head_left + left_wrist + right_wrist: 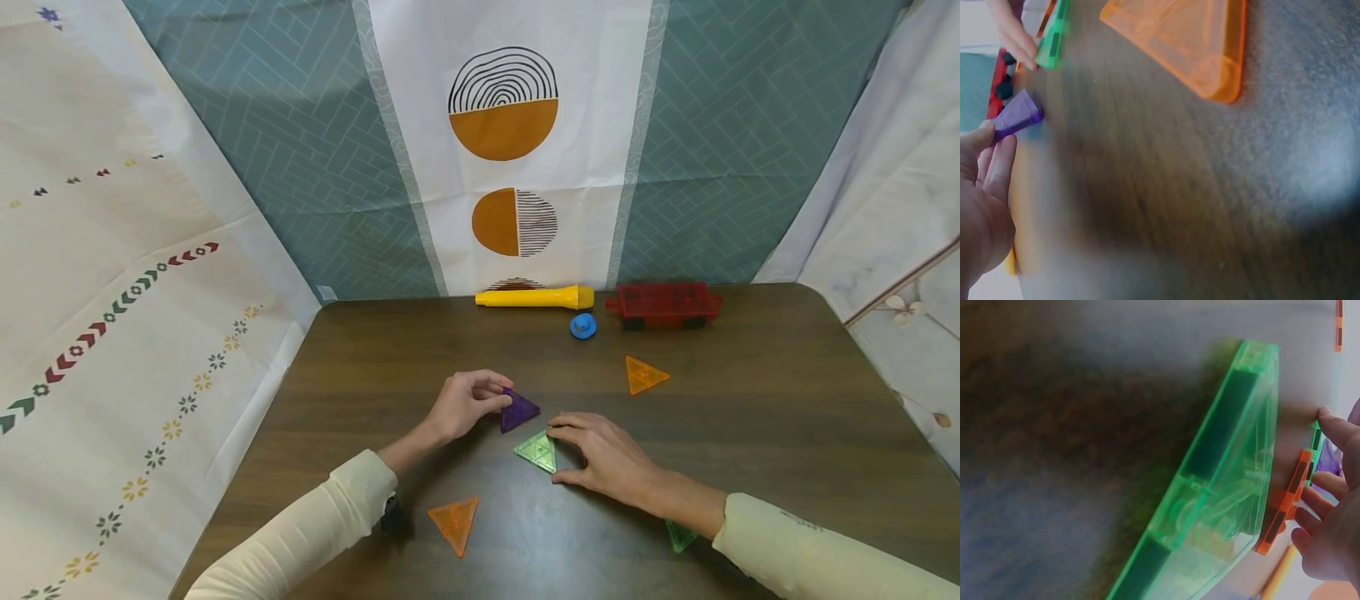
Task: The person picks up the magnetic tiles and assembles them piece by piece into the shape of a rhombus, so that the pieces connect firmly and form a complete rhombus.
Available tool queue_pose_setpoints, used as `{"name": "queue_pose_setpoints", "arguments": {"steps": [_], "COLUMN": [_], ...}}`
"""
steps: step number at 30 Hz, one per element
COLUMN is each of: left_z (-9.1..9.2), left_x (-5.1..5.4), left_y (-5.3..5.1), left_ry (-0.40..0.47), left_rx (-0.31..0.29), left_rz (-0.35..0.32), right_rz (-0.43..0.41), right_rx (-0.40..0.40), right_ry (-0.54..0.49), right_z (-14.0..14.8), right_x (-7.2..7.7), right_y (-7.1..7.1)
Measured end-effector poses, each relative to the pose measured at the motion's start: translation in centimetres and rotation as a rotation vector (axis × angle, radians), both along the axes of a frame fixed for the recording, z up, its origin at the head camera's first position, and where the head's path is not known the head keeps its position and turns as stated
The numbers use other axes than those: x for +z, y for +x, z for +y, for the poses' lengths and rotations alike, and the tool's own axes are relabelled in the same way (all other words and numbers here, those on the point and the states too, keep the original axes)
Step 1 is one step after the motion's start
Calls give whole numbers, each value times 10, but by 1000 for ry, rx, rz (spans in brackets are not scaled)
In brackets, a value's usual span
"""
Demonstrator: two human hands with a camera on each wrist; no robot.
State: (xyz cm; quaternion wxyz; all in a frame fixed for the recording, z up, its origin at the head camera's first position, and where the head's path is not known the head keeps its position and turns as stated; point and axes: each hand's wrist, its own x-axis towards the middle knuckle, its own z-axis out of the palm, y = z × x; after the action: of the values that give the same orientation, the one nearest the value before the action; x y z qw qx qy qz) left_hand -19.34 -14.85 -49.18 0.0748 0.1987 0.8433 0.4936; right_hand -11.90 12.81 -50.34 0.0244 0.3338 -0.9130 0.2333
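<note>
My left hand (467, 404) pinches a translucent purple triangle tile (520, 411) by its left edge, between thumb and fingers; the left wrist view shows the purple tile (1017, 115) tilted in that grip. Just to the right and nearer, my right hand (609, 458) holds a light green triangle tile (537, 451) at two corners, thumb at the near one and fingers at the far one. A small gap separates the two tiles. Below my right forearm lies another green triangle tile (681, 536), partly hidden, which looms large in the right wrist view (1222, 487).
One orange triangle tile (455, 525) lies near my left forearm, another orange tile (645, 375) farther back on the right. Along the table's back edge are a yellow microphone-shaped toy (536, 297), a blue round piece (582, 326) and a red wheeled car base (666, 305). Cloth hangs behind.
</note>
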Motion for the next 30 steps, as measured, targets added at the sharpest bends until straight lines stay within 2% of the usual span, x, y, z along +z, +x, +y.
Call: {"name": "queue_pose_setpoints", "arguments": {"steps": [5,20,30], "left_z": [3,7,8], "left_x": [-3,-6,-9], "left_y": [2,4,3], "left_ry": [-16,-101,-219], "left_rx": [2,-61,-77], "left_rz": [-20,-21,89], "right_rz": [-11,2,3], "right_rx": [-11,-11,-9], "right_ry": [2,23,34], "right_z": [-1,-3,-3], "right_x": [1,1,1], "right_y": [0,0,-1]}}
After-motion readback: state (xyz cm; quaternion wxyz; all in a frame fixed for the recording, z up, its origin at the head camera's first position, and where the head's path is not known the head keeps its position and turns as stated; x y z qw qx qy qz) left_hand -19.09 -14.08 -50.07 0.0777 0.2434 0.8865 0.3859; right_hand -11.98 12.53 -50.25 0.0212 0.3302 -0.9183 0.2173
